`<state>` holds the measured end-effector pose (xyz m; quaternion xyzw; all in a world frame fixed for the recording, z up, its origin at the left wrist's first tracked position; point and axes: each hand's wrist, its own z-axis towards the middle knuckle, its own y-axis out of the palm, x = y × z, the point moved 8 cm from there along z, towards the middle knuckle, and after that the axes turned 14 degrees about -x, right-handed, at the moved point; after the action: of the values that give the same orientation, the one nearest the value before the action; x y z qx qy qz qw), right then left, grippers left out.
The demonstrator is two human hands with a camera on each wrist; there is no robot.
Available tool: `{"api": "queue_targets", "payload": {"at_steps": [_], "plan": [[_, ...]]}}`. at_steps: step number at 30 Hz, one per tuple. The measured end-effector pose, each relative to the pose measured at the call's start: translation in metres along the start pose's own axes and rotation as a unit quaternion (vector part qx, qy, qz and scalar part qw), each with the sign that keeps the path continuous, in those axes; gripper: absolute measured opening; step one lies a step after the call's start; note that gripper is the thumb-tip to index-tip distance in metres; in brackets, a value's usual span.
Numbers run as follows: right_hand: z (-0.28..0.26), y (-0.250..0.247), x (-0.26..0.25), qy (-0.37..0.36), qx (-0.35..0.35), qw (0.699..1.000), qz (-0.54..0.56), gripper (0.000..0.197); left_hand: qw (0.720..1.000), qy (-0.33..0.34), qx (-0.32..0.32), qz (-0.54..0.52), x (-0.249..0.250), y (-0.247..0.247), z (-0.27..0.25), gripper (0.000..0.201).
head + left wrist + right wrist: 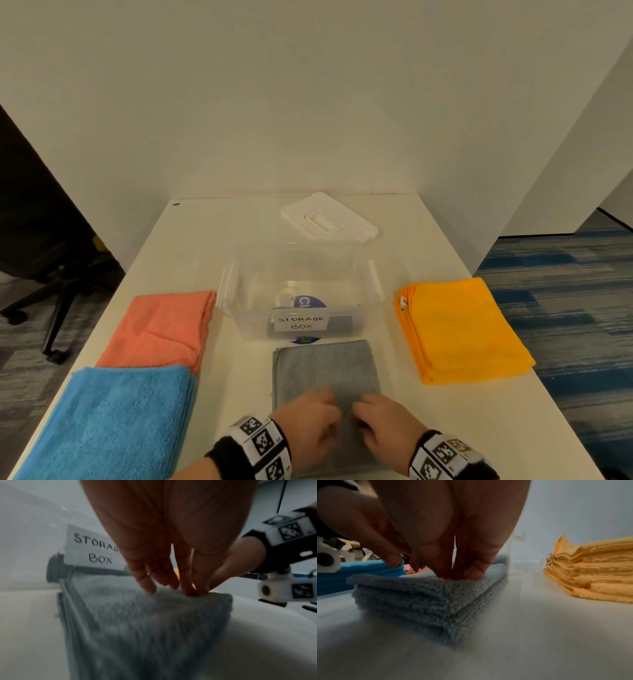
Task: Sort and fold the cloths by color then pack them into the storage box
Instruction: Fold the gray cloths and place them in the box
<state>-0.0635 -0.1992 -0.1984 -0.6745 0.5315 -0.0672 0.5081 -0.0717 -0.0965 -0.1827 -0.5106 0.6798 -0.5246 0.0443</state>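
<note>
A folded grey cloth stack (325, 366) lies at the table's near middle, just in front of the clear storage box (363, 287), which bears a "STORAGE BOX" label (92, 550). My left hand (315, 418) and right hand (380, 418) meet side by side over the stack's near half. In the left wrist view the left hand (164, 586) points fairly straight fingers down, their tips touching the grey cloth (145, 628). In the right wrist view the right hand (457, 573) presses its fingertips onto the top layer of the grey cloth (423, 599), with the thumb apart at the left.
Salmon cloths (164, 325) and blue cloths (113, 421) lie stacked along the left side, a yellow stack (459, 329) on the right. The white lid (329, 219) rests behind the box. An office chair (51, 274) stands left of the white table (239, 377).
</note>
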Motion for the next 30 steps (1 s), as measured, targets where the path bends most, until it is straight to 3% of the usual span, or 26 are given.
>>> {"api": "queue_targets", "payload": {"at_steps": [2,4,7,10,16,19,24,27,30], "plan": [[0.002,0.009,0.001,0.017,-0.029,0.999,-0.014,0.023,0.998,-0.033,-0.06,0.012,-0.007,0.023,0.006,0.031],[0.003,0.012,0.003,0.029,-0.038,0.999,-0.019,0.028,0.996,-0.048,-0.073,0.03,-0.013,0.031,0.008,0.041],[0.007,0.013,0.003,0.036,-0.048,0.998,-0.036,0.042,0.996,-0.05,-0.058,0.043,-0.015,0.032,0.012,0.049],[0.011,0.013,0.003,0.044,-0.067,0.995,-0.058,0.055,0.998,-0.047,-0.006,0.048,-0.017,0.025,0.013,0.043],[0.018,0.005,0.003,0.057,-0.023,0.997,-0.047,0.026,0.999,-0.024,0.044,-0.021,-0.025,0.012,0.009,0.024],[0.018,0.001,0.005,0.066,-0.007,0.998,-0.022,0.023,0.997,-0.035,0.06,-0.044,-0.033,0.012,0.008,0.016],[0.016,-0.003,0.007,0.07,0.009,0.998,0.004,0.013,0.994,-0.059,0.078,-0.047,-0.042,0.01,0.01,0.019],[0.014,0.001,0.007,0.083,-0.031,0.996,0.003,0.035,0.992,-0.074,0.087,-0.044,-0.046,0.009,0.013,0.023],[0.017,0.002,0.007,0.092,-0.023,0.995,-0.011,0.031,0.992,-0.081,0.088,-0.044,-0.046,0.009,0.013,0.023]]}}
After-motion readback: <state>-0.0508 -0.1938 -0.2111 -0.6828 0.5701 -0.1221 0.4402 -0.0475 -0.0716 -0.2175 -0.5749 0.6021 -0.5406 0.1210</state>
